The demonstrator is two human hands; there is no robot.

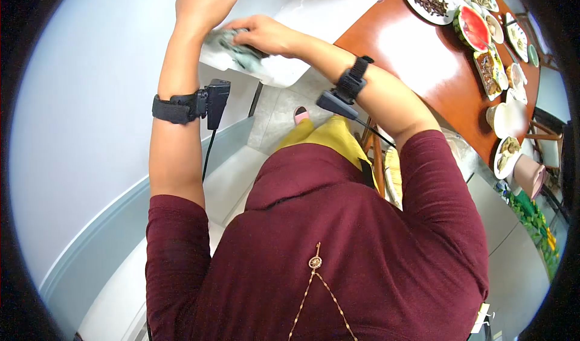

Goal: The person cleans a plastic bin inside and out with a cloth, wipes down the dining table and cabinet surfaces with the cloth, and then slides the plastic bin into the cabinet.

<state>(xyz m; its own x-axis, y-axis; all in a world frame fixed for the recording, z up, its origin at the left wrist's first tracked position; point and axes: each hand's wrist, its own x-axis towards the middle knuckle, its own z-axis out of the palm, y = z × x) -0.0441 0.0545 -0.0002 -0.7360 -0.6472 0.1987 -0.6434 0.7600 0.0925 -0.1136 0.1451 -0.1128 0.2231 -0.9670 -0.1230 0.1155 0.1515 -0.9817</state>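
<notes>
A grey-green cloth point(243, 56) lies bunched on a white, glossy surface point(302, 21) at the top of the view. My right hand point(266, 35) is pressed onto this cloth, with its fingers curled over it. Just to the left and higher up is my left hand point(206, 4), partly cut off by the frame's top edge. Its thumb sticks out to the side, and I see nothing held in it. Most of its other fingers are out of view. Both forearms wear a black strap with a small black device.
To the right stands a brown wooden table point(399, 51) bearing dishes of food, among them a cut watermelon point(474, 28) and a plate of dark pieces point(429, 0). A pale wall point(78, 117) runs along the left. Below is a tiled floor point(278, 108).
</notes>
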